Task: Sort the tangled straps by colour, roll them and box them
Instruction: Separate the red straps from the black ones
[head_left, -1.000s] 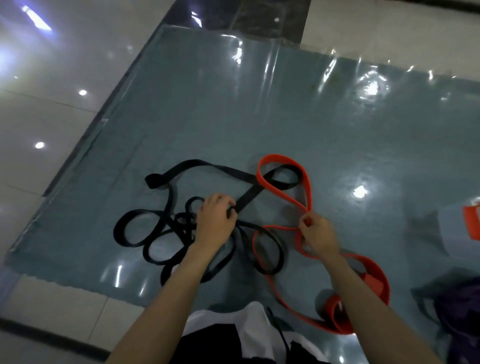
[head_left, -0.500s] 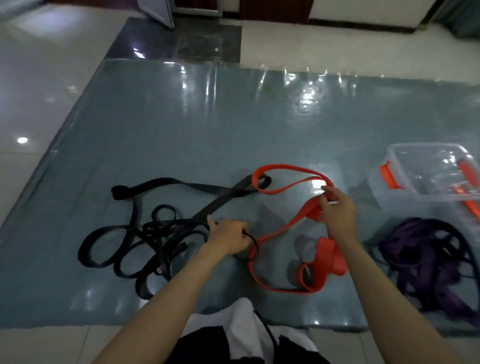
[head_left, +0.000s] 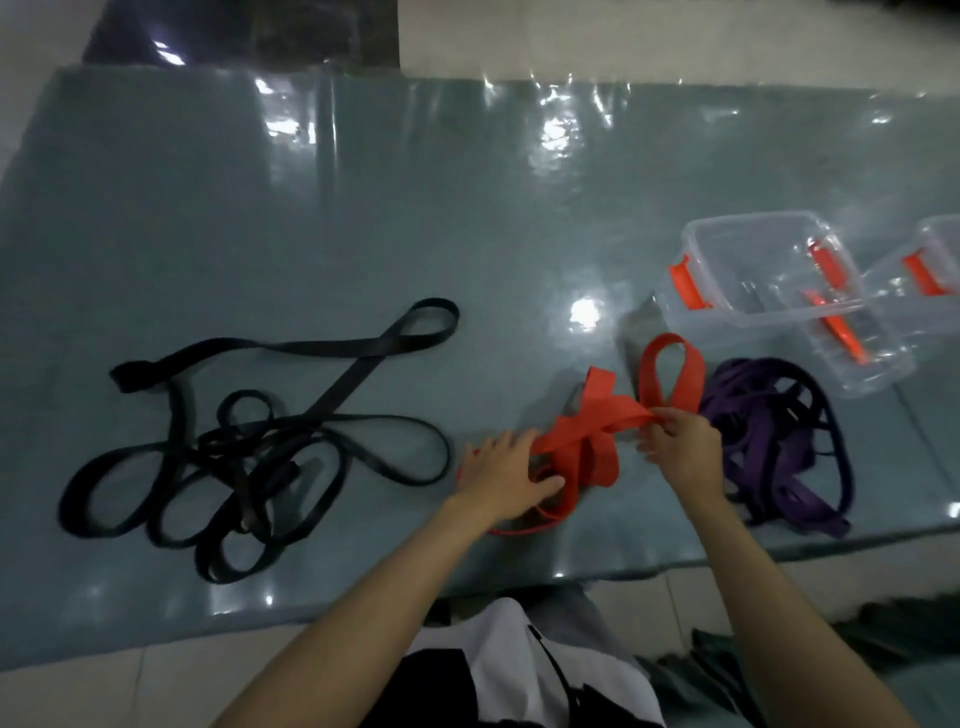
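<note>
Right hand (head_left: 681, 451) pinches orange strap (head_left: 587, 431); left hand (head_left: 506, 475) presses it flat, fingers apart. Purple straps (head_left: 779, 441) at 3 o'clock, black strap (head_left: 249, 441) at 9, clear box (head_left: 779, 296) at 1.

A glossy grey-green mat (head_left: 311, 208) covered the pale tiled floor (head_left: 623, 36). On the mat's left lay a black strap (head_left: 249, 447) in loose tangled loops. Near the middle sat a bunched orange strap (head_left: 597, 415), with a purple strap (head_left: 769, 436) heaped just beside it on the right. Beyond those stood two clear plastic boxes (head_left: 769, 291) (orange latches on their sides), touching each other.
</note>
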